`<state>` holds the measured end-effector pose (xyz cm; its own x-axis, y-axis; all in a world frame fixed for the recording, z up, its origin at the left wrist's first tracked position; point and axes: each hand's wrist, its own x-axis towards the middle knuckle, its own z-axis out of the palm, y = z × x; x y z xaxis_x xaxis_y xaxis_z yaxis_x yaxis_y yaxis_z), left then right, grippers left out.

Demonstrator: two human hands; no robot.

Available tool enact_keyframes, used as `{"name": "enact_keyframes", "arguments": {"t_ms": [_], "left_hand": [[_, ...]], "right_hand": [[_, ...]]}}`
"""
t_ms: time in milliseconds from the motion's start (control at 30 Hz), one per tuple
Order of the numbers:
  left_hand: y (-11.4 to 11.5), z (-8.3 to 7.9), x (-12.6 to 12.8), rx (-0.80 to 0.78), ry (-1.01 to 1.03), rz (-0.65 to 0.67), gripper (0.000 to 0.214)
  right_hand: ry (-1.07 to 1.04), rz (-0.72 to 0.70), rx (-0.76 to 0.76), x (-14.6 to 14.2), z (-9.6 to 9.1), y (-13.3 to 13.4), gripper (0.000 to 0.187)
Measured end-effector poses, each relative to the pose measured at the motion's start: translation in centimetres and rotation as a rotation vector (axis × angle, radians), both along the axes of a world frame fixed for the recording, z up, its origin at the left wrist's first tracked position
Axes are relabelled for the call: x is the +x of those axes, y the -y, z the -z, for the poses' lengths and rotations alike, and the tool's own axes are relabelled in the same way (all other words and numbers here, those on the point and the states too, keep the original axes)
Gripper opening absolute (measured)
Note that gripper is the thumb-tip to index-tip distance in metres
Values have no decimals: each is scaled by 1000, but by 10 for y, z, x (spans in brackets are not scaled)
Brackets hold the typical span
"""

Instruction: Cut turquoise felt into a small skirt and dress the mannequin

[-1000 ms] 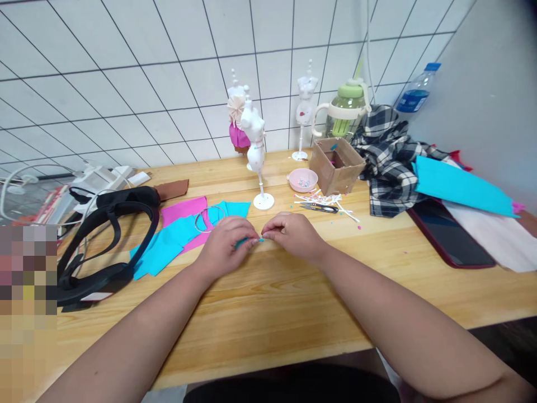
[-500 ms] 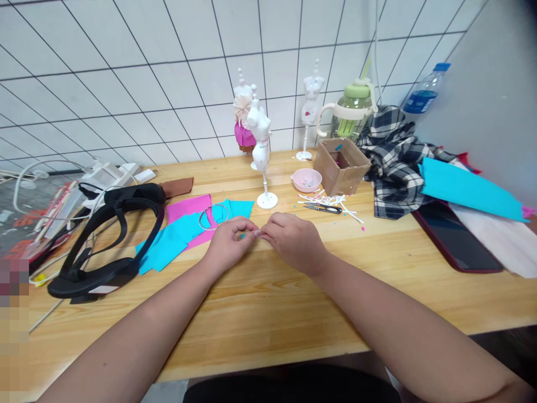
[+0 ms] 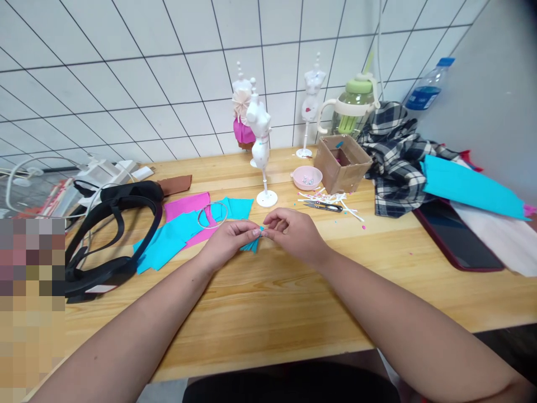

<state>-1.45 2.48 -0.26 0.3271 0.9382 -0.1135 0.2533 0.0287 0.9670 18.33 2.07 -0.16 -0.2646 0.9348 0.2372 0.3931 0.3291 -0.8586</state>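
Note:
A small piece of pleated blue fabric [image 3: 251, 246] is pinched between my two hands over the table. My left hand [image 3: 229, 239] grips it from the left, thumb and forefinger pressed together. From the right, the fingertips of my right hand [image 3: 293, 232] close on its gathered upper edge. Much of the fabric is hidden behind the fingers. Just beyond the hands stands a white mini dress form [image 3: 260, 140]. Left of my left hand, a thin hoop [image 3: 212, 215] lies on flat blue cloth [image 3: 172, 240] and pink cloth [image 3: 187, 207].
Thread snips [image 3: 323, 207] lie by white scraps, near a pink dish [image 3: 307, 178] and cardboard box [image 3: 342, 163]. Two more dress forms stand behind. A black headset [image 3: 113, 240] sits left; a phone [image 3: 457, 238], plaid cloth [image 3: 394, 162] and green-lidded jug [image 3: 354, 106] are right.
The pleated blue fabric now shows below my fingers, where it was mostly hidden before. My right hand's fingers have lifted and curled slightly. The camera view has shifted a little.

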Motion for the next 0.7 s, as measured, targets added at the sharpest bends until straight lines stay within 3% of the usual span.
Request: {"name": "enact_keyframes", "arguments": {"t_ms": [167, 333, 567, 700], "left_hand": [[1, -1, 0, -138, 104, 42, 29], [0, -5, -1, -265, 302, -14, 25], [-6, -2, -9, -266, 404, 51, 24], [-4, 1, -8, -271, 382, 23, 21]], "right_hand": [[-52, -140, 64, -1, 1, -1, 11], [-87, -86, 24, -2, -5, 1, 7], [-88, -87, 56, -3, -4, 1, 5], [-119, -81, 31, -2, -2, 1, 15]]}}
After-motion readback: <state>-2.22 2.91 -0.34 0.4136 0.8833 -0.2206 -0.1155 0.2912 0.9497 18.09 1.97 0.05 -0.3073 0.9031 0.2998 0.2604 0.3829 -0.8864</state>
